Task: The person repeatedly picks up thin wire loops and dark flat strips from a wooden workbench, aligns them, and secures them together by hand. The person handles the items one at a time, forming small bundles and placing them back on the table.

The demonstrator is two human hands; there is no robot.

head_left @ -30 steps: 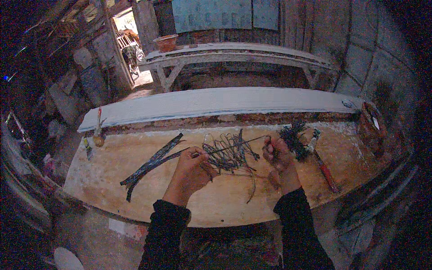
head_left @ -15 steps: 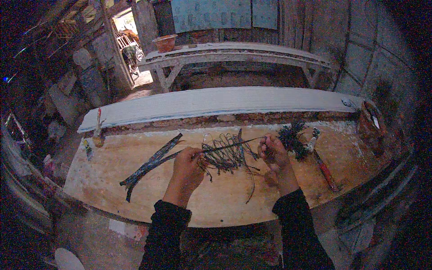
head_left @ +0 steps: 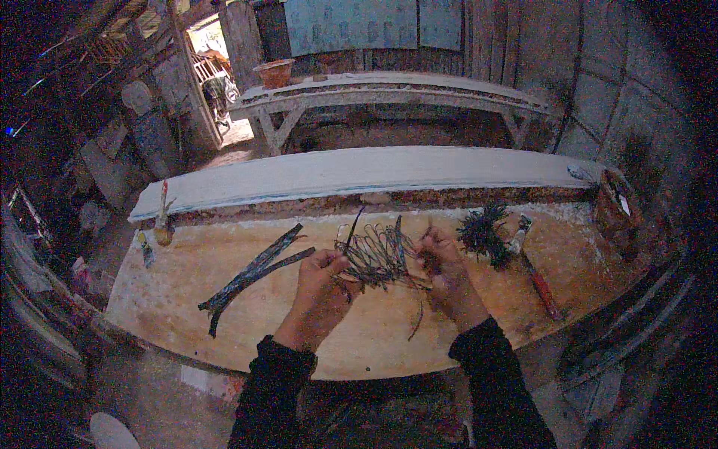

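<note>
My left hand [head_left: 323,284] is closed in a pinch, and a narrow dark strip [head_left: 354,227] sticks up from its fingers. Level with it, my right hand [head_left: 446,273] has its fingers curled together; they are slightly blurred, and anything in them is hidden. Between the hands lies a tangle of thin dark wire-like loops [head_left: 380,251] with knotted ends. Beside my left hand, several flat dark strips [head_left: 258,268] lie crossed on the wooden board [head_left: 359,340]. Right of my right hand sits a dark frayed bundle of short strands [head_left: 482,232].
A red-handled tool [head_left: 540,286] lies at the right, near a brown container [head_left: 619,202]. At the left stands a small pot with a brush [head_left: 163,224]. A long pale slab [head_left: 374,168] runs behind the board. Farther back is a bench [head_left: 396,88] with an orange bowl [head_left: 275,72].
The dark strip stretched between my hands now points up from my left hand. My left hand has shifted slightly right and nearer; my right hand has moved slightly left.
</note>
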